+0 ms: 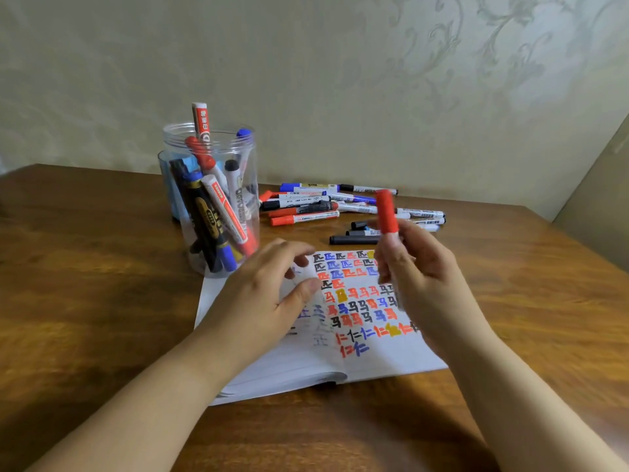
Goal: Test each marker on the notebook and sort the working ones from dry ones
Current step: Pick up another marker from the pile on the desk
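with our right hand [420,267] gripping the red marker [387,218] upright, we should steady the notebook [381,356] under our open left hand [272,284], then stroke bare paper toward 6 o'clock.

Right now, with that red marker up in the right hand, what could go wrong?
1. The clear jar stands close to the left hand; a careless sweep could tip it.
2. The right hand holds the red marker above the notebook; a slip might smear the test marks.
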Tool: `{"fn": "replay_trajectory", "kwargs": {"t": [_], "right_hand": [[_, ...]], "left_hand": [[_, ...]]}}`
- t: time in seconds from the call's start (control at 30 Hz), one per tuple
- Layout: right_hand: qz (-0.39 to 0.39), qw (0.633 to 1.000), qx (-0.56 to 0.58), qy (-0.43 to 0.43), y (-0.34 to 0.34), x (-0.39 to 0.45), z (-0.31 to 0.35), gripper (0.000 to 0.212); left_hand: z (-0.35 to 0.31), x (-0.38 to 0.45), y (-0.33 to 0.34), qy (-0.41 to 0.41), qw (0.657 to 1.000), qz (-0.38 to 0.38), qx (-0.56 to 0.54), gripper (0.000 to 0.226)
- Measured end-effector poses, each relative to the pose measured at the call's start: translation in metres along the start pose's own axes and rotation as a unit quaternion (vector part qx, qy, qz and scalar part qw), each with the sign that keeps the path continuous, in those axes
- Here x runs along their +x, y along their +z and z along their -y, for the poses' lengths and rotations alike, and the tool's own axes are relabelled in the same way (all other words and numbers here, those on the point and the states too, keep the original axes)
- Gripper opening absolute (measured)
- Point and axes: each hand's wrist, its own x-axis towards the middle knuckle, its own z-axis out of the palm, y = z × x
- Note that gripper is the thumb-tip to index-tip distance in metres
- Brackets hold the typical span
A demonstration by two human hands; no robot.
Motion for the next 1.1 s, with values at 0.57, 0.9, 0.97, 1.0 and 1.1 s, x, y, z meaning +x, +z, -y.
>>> {"fn": "replay_trajectory", "kwargs": {"t": [0.57,0.9,0.97,1.0,1.1], "right_hand": [[0.149,0.799,-0.514,-0.275,0.027,-0.010,-0.034,0.021],[0.181,0.805,-0.489,-0.284,0.029,-0.014,-0.037,0.014],[0.187,0.809,-0.484,-0.277,0.029,-0.014,-0.036,0.012],[0.193,0.810,-0.484,-0.271,0.029,-0.013,-0.037,0.019],[0.202,0.816,-0.476,-0.259,0.029,-0.014,-0.035,0.032]], "left_hand": [[0.007,-0.002,0.008,0.021,0.981,0.192,0.013,0.018],[0.007,-0.003,0.001,0.012,0.974,0.226,-0.001,0.025],[0.007,-0.003,0.002,0.009,0.972,0.234,-0.003,0.026],[0.007,-0.003,0.002,0.007,0.972,0.236,-0.001,0.027],[0.008,-0.003,0.003,0.006,0.972,0.236,-0.005,0.026]]}}
